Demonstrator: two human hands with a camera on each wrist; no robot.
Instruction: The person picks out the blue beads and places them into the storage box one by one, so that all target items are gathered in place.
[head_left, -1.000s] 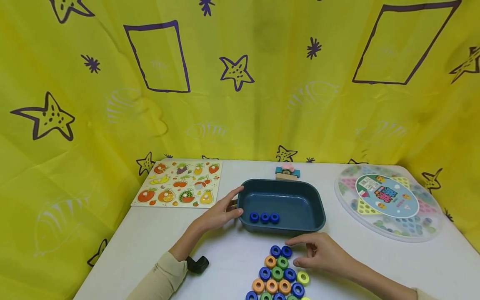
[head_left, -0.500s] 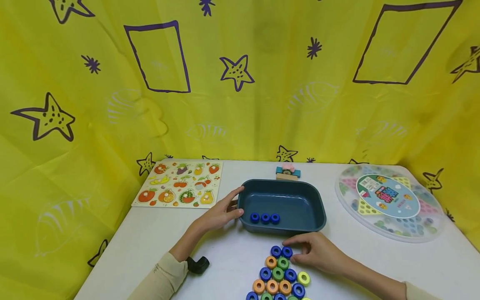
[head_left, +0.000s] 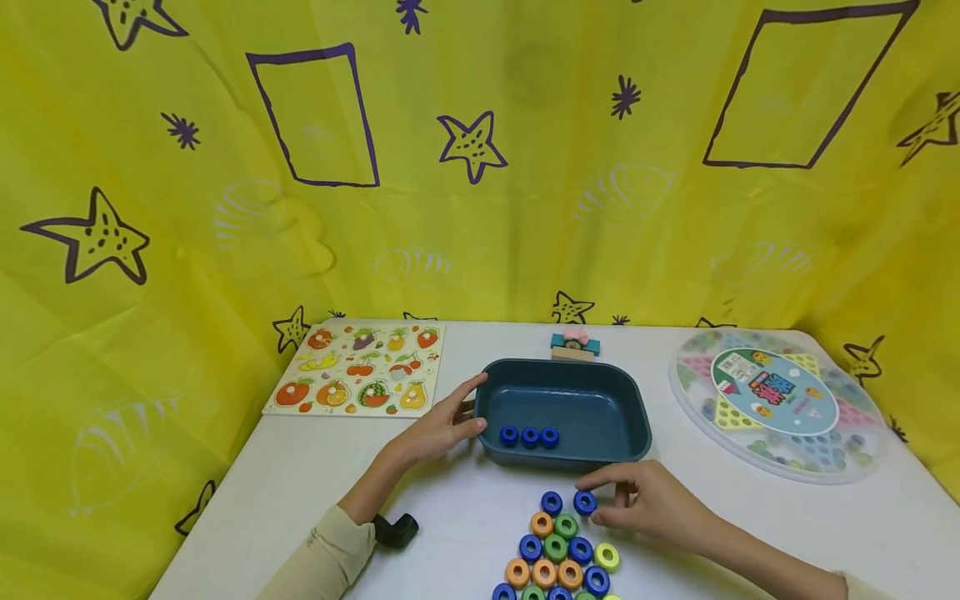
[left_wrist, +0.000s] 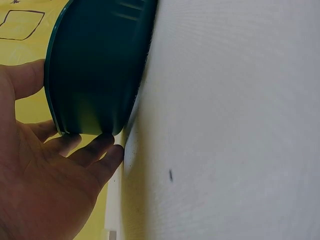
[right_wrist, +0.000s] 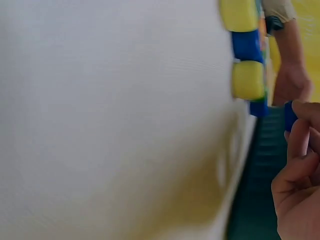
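My right hand [head_left: 652, 510] pinches a blue ring bead [head_left: 578, 505] between thumb and fingertips, just right of another blue bead at the tip of a bead pattern. In the right wrist view, that small blue piece [right_wrist: 289, 118] shows at the fingertips. My left hand [head_left: 438, 429] holds the left end of a dark blue-green rectangular tray [head_left: 585, 410]. Its thumb [left_wrist: 31, 79] lies at the rim in the left wrist view, and the other fingers rest against the tray wall. Three blue beads [head_left: 530, 445] sit in a row inside the tray, near its front wall.
Orange, green, blue and yellow beads [head_left: 568, 583] lie in rows below the tray, running off the bottom edge. A fruit puzzle board [head_left: 386, 367] lies back left, a round clear case [head_left: 697, 392] back right. Behind the tray stands a small wooden toy [head_left: 573, 353].
My right hand has closed on the right-hand blue bead of the top row and drawn it slightly right, away from its neighbour. The left hand and tray stay put.
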